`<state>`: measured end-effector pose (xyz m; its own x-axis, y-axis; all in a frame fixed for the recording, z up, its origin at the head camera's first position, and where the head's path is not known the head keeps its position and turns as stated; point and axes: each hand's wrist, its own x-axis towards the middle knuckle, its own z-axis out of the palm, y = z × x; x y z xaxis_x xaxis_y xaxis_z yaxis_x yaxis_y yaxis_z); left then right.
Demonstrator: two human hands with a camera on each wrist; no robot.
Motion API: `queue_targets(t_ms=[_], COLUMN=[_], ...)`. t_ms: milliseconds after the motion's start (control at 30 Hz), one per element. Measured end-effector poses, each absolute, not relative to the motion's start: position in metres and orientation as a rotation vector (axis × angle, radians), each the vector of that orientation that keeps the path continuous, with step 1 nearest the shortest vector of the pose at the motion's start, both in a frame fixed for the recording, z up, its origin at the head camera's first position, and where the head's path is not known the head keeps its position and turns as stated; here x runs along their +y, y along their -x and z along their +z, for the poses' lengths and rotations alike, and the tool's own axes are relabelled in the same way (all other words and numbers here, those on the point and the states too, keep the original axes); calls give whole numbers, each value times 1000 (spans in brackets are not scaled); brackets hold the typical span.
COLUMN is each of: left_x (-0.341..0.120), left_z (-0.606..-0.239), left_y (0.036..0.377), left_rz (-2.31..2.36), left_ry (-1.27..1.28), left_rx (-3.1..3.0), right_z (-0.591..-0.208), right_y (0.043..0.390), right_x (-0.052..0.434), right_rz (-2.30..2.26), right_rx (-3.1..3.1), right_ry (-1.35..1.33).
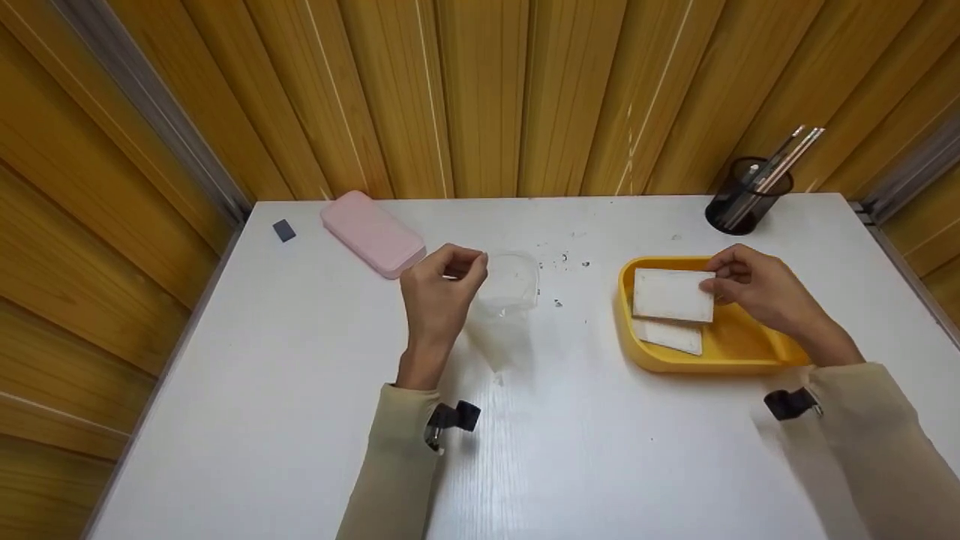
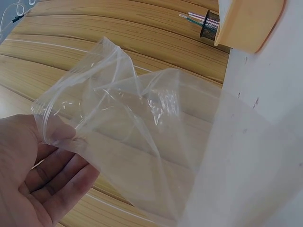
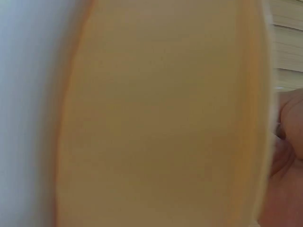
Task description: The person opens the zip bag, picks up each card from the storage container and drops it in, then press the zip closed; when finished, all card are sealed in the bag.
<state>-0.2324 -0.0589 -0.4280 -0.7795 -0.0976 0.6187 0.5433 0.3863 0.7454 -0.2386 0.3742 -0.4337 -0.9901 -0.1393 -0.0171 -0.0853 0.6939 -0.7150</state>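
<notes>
My left hand (image 1: 439, 307) pinches the edge of a clear plastic zip bag (image 2: 142, 118) between thumb and index finger. The bag hangs limp and creased above the table, and in the head view it shows faintly right of the fingers. Over the yellow tray (image 1: 675, 366), my right hand (image 1: 772, 292) pinches a white rectangular card (image 1: 667, 292) by its right edge. A second white card (image 1: 686, 341) lies in the tray, partly hidden under the held one. In the right wrist view the tray's wall (image 3: 156, 113) fills most of the picture, blurred, hiding the held card.
Behind the left hand lies a pink case (image 1: 371, 232), with a small dark block (image 1: 284, 230) left of it. A black mesh cup (image 1: 724, 214) with several pencils (image 1: 784, 161) stands at the back right. Small dark specks (image 1: 565, 258) dot the white table (image 1: 570, 435). Wooden panels rise behind.
</notes>
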Motion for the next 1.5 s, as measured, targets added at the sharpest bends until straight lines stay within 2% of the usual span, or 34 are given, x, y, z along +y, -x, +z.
queue_targets(t_ms=[467,733,900,1167,1500], left_x=[-59,-59,-57,-55,-54], left_z=[-428,-423,-416,-411,-413], left_y=[230,226,222,219,220], left_rz=[-1406,-1360,-1212,-1085,-1109], left_ry=[409,400,407,460,447], left_rx=[-2042,-2066,-2121,-2158,-2179], right_z=[-395,-371,-368,-365,-362], right_y=[219,211,210,200,196], right_x=[340,301,283,249,209], right_rz=[-1360,-1455,-1561,-1778,-1719], right_rx=[3182,3204,3119,2965,2941], right_ry=[211,395,529,527,567])
